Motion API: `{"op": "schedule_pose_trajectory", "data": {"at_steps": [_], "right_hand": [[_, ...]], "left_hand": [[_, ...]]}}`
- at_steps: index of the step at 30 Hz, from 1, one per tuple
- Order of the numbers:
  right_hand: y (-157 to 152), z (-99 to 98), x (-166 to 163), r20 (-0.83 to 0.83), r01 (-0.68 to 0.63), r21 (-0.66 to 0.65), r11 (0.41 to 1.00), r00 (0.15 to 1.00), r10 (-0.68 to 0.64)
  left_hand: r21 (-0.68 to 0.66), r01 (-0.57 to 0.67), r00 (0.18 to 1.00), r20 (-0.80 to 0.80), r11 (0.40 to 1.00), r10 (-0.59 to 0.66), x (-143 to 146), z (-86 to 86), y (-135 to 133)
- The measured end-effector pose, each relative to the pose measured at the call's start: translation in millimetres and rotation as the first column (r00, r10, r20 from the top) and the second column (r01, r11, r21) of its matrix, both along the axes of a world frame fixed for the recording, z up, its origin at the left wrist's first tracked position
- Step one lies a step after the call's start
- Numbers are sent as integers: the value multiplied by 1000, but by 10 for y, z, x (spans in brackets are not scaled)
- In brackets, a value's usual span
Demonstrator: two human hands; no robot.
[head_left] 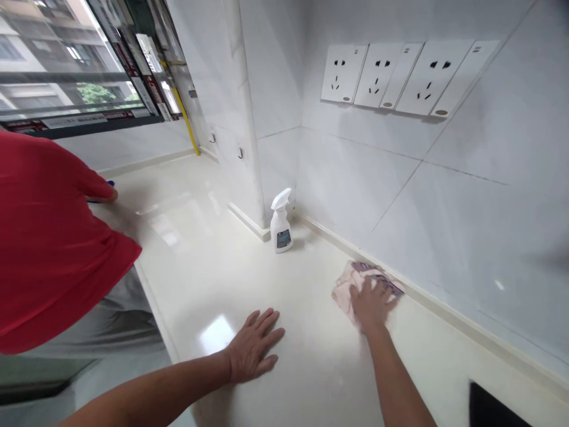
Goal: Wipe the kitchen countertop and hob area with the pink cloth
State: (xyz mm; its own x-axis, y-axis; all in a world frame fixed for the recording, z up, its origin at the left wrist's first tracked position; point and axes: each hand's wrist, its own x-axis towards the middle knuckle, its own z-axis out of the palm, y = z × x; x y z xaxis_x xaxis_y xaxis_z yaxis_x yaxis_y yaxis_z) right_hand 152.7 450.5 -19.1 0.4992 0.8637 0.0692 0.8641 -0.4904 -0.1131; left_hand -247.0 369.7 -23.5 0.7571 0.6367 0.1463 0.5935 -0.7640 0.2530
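My left hand (pixel 255 347) lies flat on the pale countertop (pixel 311 385), fingers spread, with nothing in it. Farther right, my right hand (pixel 372 301) presses a pink and purple cleaning cloth (pixel 344 290) onto the counter, close to the foot of the tiled wall. The cloth is partly bunched beneath the fingers, which hide some of it. A white spray bottle (pixel 281 225) with a dark label stands upright in the corner beyond both hands.
A co-worker in a red shirt (pixel 53 237) leans over the counter at the left. Several white sockets (pixel 340 74) line the wall (pixel 355 172). A yellow pipe (pixel 186 121) runs beside the window (pixel 66 65). A black object (pixel 491 409) lies at the lower right.
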Motion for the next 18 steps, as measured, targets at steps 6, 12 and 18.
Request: {"op": "schedule_pose_trajectory", "data": {"at_steps": [6, 12, 18], "right_hand": [[493, 156, -1032, -103, -360, -56, 931, 930, 353], [-28, 262, -1913, -135, -659, 41, 751, 741, 658], [-692, 125, -1750, -133, -623, 63, 780, 769, 625]], "left_hand": [[31, 3, 1000, 13, 1000, -3, 0, -22, 1], [-25, -31, 999, 18, 999, 32, 71, 189, -7], [16, -32, 999, 35, 999, 31, 87, 222, -5]]}}
